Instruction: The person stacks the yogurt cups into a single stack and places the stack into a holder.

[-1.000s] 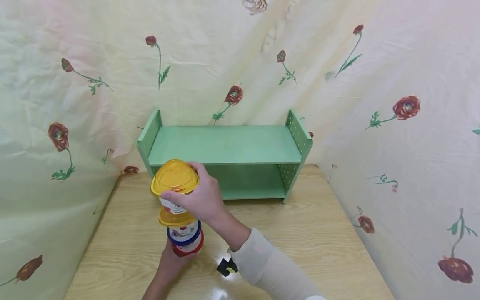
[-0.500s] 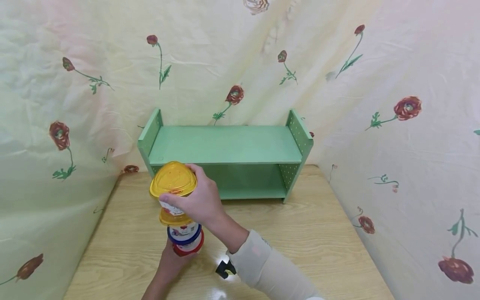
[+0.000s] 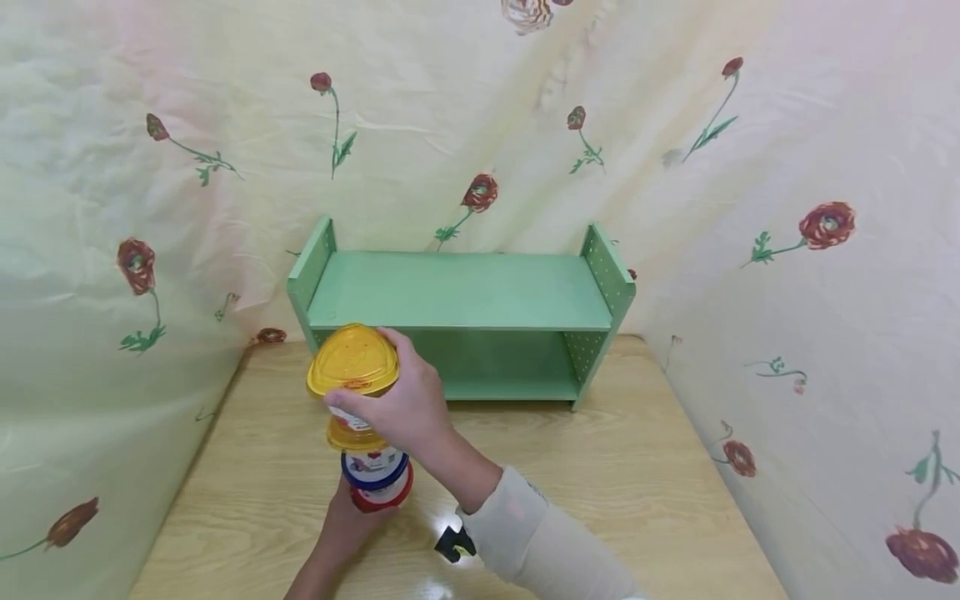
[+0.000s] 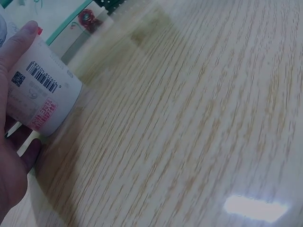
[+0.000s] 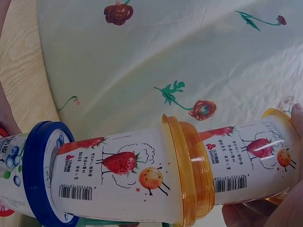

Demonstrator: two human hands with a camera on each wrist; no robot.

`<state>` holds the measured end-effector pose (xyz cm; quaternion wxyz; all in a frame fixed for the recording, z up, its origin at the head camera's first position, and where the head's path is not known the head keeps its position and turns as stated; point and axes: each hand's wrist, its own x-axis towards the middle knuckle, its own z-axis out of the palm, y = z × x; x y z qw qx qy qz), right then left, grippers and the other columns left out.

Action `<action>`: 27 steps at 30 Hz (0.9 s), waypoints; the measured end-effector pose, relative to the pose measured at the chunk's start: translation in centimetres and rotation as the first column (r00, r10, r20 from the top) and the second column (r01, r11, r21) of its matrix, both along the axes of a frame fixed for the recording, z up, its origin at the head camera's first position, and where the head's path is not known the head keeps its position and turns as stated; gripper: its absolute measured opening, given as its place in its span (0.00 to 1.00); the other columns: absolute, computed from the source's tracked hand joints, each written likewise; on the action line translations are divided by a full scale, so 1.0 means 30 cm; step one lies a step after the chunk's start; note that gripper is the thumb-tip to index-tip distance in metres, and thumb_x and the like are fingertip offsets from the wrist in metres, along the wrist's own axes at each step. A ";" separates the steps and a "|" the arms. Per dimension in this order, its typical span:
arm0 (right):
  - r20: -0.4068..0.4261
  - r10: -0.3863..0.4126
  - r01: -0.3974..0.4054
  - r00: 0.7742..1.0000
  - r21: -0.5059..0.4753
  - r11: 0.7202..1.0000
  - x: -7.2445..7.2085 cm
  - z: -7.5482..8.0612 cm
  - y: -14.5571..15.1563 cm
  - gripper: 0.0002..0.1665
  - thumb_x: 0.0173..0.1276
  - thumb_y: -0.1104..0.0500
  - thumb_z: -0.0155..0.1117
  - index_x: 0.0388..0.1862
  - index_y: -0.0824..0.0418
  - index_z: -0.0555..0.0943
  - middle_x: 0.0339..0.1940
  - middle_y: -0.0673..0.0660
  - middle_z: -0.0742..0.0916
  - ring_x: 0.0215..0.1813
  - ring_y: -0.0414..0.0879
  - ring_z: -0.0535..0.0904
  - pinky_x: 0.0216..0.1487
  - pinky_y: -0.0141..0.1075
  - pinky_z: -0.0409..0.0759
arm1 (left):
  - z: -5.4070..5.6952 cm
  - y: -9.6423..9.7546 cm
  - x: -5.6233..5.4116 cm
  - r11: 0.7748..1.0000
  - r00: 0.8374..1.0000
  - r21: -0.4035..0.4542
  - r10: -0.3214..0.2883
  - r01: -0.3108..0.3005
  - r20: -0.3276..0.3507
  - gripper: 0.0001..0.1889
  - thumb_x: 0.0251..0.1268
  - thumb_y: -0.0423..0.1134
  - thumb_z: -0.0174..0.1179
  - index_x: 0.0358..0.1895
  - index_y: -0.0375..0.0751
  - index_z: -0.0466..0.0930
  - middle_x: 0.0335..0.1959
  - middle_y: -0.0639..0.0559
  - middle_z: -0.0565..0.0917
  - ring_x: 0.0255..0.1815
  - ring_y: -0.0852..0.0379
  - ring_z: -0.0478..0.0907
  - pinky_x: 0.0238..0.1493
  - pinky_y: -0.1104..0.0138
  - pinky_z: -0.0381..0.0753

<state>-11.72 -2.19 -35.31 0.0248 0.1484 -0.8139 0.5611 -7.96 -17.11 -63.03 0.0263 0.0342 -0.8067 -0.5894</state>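
Several yogurt cups stand stacked one on another in the head view. Curled around the topmost, yellow-lidded cup (image 3: 352, 358) is my right hand (image 3: 408, 400), its thumb across the front. Beneath that sits a second yellow-lidded cup (image 5: 113, 179), printed with a strawberry. Lower comes a cup with a blue lid (image 3: 375, 472) and blueberry print. The lowest cup, with a red lid (image 3: 382, 497), is gripped by my left hand (image 3: 352, 521). Its thumb lies across this white cup's side (image 4: 45, 87) in the left wrist view. The stack's far side is hidden.
A green two-tier shelf (image 3: 465, 287) stands at the back of the wooden table (image 3: 585, 492). Near my right sleeve (image 3: 510, 508) lies a small black piece (image 3: 453, 543) with a yellow-green patch. A flower-printed cloth (image 3: 420, 100) hangs around the table.
The head view has shifted slightly, so the shelf and wall appear a little farther right. Both hands keep their hold on the stack, which looks nearly unchanged.
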 end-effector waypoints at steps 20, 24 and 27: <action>-0.224 -0.061 -0.006 0.973 -0.286 0.958 -0.066 -0.125 0.167 0.27 0.79 0.54 0.51 0.72 0.62 0.66 0.64 0.60 0.75 0.66 0.56 0.72 0.65 0.54 0.73 | 0.028 0.009 0.007 1.000 0.997 0.031 0.000 -0.002 0.073 0.57 0.40 0.49 0.84 0.75 0.52 0.54 0.66 0.46 0.74 0.67 0.42 0.72 0.66 0.43 0.71; -0.209 -0.144 0.074 0.967 -0.309 0.948 -0.084 -0.167 0.225 0.23 0.79 0.57 0.51 0.68 0.63 0.69 0.61 0.61 0.75 0.64 0.58 0.72 0.64 0.52 0.74 | 0.025 0.013 0.009 1.000 0.997 0.025 0.001 -0.003 0.082 0.57 0.41 0.48 0.83 0.75 0.53 0.54 0.67 0.47 0.73 0.67 0.42 0.71 0.67 0.43 0.71; -0.201 -0.211 0.142 0.957 -0.309 0.940 -0.103 -0.194 0.288 0.21 0.77 0.59 0.54 0.66 0.63 0.71 0.59 0.60 0.76 0.62 0.59 0.73 0.63 0.51 0.75 | 0.022 0.013 0.009 1.000 0.997 0.028 0.001 -0.003 0.074 0.56 0.42 0.46 0.84 0.74 0.54 0.54 0.66 0.48 0.73 0.67 0.43 0.71 0.66 0.43 0.71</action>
